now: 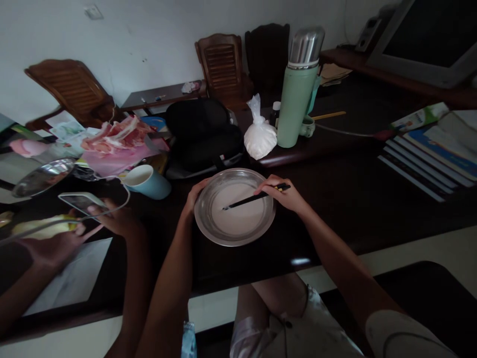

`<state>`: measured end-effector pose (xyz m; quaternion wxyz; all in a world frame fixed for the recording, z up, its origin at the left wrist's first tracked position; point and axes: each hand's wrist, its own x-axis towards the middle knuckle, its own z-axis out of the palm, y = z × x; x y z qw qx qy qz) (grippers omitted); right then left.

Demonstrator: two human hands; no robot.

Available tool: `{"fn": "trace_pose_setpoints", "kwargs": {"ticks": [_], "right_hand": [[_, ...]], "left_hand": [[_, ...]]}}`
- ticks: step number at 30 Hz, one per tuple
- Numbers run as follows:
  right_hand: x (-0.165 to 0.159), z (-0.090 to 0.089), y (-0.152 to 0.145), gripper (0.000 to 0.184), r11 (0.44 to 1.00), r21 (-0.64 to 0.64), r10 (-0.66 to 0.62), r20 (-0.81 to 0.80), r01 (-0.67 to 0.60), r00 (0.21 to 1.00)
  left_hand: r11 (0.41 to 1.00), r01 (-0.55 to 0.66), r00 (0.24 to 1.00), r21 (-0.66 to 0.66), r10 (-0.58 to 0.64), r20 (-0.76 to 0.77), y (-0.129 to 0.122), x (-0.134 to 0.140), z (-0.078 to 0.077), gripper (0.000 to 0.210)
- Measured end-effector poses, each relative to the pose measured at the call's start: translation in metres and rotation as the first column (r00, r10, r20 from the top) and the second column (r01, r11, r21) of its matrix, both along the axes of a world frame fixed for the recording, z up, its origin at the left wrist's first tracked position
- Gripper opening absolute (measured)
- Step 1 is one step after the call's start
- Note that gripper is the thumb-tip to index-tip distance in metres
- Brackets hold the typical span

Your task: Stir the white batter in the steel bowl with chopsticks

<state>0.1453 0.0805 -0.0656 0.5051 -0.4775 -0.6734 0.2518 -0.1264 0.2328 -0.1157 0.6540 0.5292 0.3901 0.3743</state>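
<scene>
A round metal basin stands on the dark table in front of me, with a pale, smooth mixture covering its bottom. My left hand grips the basin's left rim, its fingers partly hidden by the outer wall. Over the right rim, my right hand is closed around dark chopsticks with yellow marks near the upper end. They slant down to the left, and their whitish tips reach the mixture near the basin's middle. A tied clear bag of white powder sits just behind the basin.
At left, another person's hands hold a phone and a yellowish item; a cable crosses there. A blue cup, raw meat and black case stand behind. A tall green flask and stacked books occupy the right.
</scene>
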Motion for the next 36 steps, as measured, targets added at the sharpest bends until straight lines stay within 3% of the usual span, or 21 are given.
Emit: {"fn": "trace_pose_setpoints", "kwargs": {"ticks": [4,7,11,17,22,27,31,36], "right_hand": [[0.009,-0.001,0.001,0.030,0.985,0.069,-0.156,-0.033,0.158,0.987],[0.016,0.001,-0.001,0.037,0.964,0.024,-0.258,-0.178,0.266,0.950],[0.014,0.005,-0.004,0.045,0.983,-0.101,-0.176,-0.310,0.152,0.934],[0.000,0.003,-0.002,0.038,0.997,-0.070,0.019,-0.111,-0.027,0.994],[0.004,0.000,0.000,0.032,0.995,0.007,-0.102,-0.047,0.102,0.994],[0.016,0.003,-0.002,0.043,0.965,-0.031,-0.263,-0.195,0.262,0.945],[0.013,0.005,-0.003,0.048,0.985,-0.113,-0.158,-0.274,0.132,0.949],[0.000,0.003,-0.002,0.037,0.998,-0.064,0.019,-0.099,-0.025,0.995]], "left_hand": [[1.000,-0.014,1.000,0.002,0.014,-0.011,0.001,0.000,-0.001,0.046],[1.000,-0.002,1.000,0.000,0.002,-0.008,0.002,0.000,-0.002,0.048],[1.000,-0.005,1.000,0.011,0.005,-0.011,0.000,0.000,-0.001,0.047],[0.999,-0.002,0.999,0.040,0.003,-0.032,-0.001,0.000,0.002,0.047],[1.000,-0.003,1.000,0.000,0.003,-0.015,-0.001,0.001,0.003,0.046],[1.000,0.000,1.000,0.015,0.000,-0.023,0.000,0.001,0.002,0.047],[1.000,0.015,1.000,0.021,-0.014,-0.018,0.002,0.000,0.000,0.047],[1.000,0.016,1.000,0.008,-0.016,-0.008,0.000,0.000,0.001,0.046]]}}
